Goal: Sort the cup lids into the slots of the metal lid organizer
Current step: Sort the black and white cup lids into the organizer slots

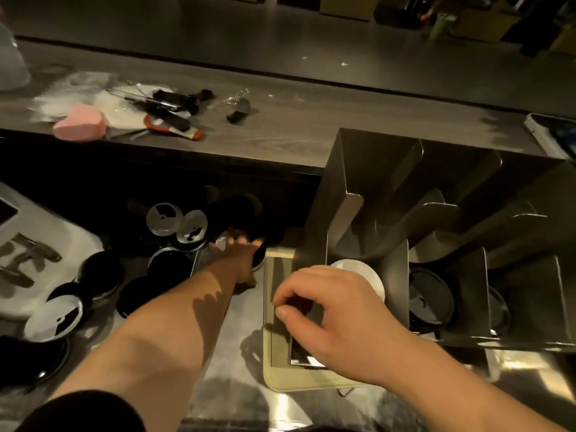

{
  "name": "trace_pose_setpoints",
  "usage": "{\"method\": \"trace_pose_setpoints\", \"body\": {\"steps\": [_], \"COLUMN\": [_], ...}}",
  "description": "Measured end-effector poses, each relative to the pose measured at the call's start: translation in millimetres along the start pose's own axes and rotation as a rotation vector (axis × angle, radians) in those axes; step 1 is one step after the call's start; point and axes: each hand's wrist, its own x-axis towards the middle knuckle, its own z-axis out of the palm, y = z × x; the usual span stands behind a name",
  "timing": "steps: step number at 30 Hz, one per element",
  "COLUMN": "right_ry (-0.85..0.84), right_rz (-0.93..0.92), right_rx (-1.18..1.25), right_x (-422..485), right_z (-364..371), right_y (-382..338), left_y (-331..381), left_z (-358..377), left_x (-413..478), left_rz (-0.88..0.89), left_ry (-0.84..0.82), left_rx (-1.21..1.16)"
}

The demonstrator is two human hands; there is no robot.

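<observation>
My left hand (240,260) reached among shadowed black lids (170,265), grip unclear. My right hand (336,313) hung loosely curled, empty, half hiding a white lid (374,275) in the leftmost slot of the organizer (397,275).

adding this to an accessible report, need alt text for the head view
A left hand reaches into loose black and white cup lids on a steel counter. The right hand, curled, hovers by a white lid at the leftmost slot of the metal lid organizer.
</observation>
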Motion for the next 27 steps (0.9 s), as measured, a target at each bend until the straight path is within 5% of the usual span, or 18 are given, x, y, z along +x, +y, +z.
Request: {"method": "trace_pose_setpoints", "body": {"steps": [11, 16, 22, 27], "right_ry": [0.025, 0.010, 0.045, 0.060], "right_rz": [0.070, 0.094, 0.114, 0.144], "right_rx": [0.161, 0.200, 0.290, 0.328], "right_x": [-12.6, -21.2, -38.7, -44.6], "right_z": [-1.4, -2.6, -3.3, -6.2], "right_y": [-0.9, -0.8, 2.4, 6.3], "left_y": [-8.3, -1.2, 6.0, 18.7], "left_z": [59.2, 66.6, 54.4, 49.8], "left_x": [-16.6, -54.9, -114.4, -178.1], "left_rz": [0.114, 0.087, 0.019, -0.162], "left_ry": [0.092, 0.201, 0.164, 0.237], "left_rx": [0.057, -0.110, -0.726, -1.665]}}
